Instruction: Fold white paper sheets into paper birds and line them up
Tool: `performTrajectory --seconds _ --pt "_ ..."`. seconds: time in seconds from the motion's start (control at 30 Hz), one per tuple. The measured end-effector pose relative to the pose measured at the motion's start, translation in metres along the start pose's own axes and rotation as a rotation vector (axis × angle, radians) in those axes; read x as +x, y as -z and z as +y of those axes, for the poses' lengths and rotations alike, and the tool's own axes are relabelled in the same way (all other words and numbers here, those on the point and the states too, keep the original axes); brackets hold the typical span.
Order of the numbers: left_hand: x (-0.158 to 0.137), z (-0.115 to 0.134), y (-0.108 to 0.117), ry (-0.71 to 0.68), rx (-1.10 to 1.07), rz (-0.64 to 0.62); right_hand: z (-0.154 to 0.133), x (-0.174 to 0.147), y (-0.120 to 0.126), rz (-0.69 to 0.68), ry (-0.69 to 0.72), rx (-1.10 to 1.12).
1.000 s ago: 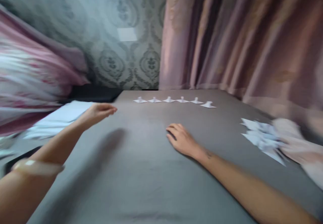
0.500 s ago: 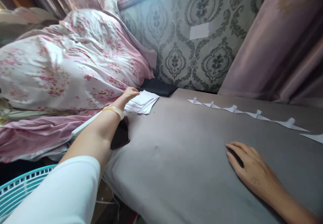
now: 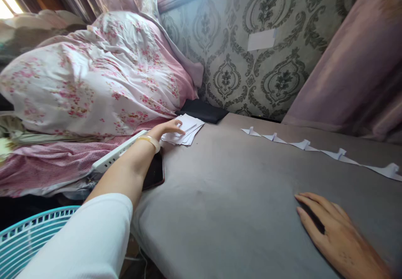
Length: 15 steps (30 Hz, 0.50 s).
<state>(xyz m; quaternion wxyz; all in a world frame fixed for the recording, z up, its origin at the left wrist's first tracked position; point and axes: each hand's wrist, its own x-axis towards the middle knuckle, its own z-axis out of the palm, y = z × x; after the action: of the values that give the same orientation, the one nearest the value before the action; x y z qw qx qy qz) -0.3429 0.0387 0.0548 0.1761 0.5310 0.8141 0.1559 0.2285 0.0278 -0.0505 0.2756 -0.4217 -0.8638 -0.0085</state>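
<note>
My left hand (image 3: 171,127), with a pale bangle on its wrist, is at a loose stack of white paper sheets (image 3: 191,131). Its fingers are apart and slightly bent over the top sheets. My right hand (image 3: 329,226) rests low on the grey cloth surface (image 3: 226,203), fingers stretched out. Between its thumb and forefinger is a dark patch; I cannot tell if it is shadow or an object. Beyond that hand runs a row of several white folded paper pieces (image 3: 303,145), each with a small upright tab.
A dark phone (image 3: 155,172) lies under my left forearm, near a white power strip (image 3: 108,158). Behind the stack is a black folded item (image 3: 207,110). Floral bedding (image 3: 94,73) rises at left, a turquoise basket (image 3: 40,224) below. A pink curtain (image 3: 342,61) hangs right.
My left hand has shifted slightly right over the stack, its fingers now spread and pointing down at the sheets. My right hand appears lower and further right as the view turns left.
</note>
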Motion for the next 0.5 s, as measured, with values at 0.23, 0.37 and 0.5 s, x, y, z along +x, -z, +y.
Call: performTrajectory --seconds 0.23,0.37,0.5 --pt "0.005 -0.013 0.001 0.008 0.050 -0.048 -0.001 -0.001 0.003 -0.037 0.002 -0.013" --pt "0.005 -0.018 0.004 0.007 0.040 -0.042 -0.001 -0.001 0.003 -0.030 0.009 -0.012" --pt "0.004 -0.017 0.006 -0.021 -0.006 -0.029 0.000 -0.001 0.002 -0.036 -0.003 -0.014"
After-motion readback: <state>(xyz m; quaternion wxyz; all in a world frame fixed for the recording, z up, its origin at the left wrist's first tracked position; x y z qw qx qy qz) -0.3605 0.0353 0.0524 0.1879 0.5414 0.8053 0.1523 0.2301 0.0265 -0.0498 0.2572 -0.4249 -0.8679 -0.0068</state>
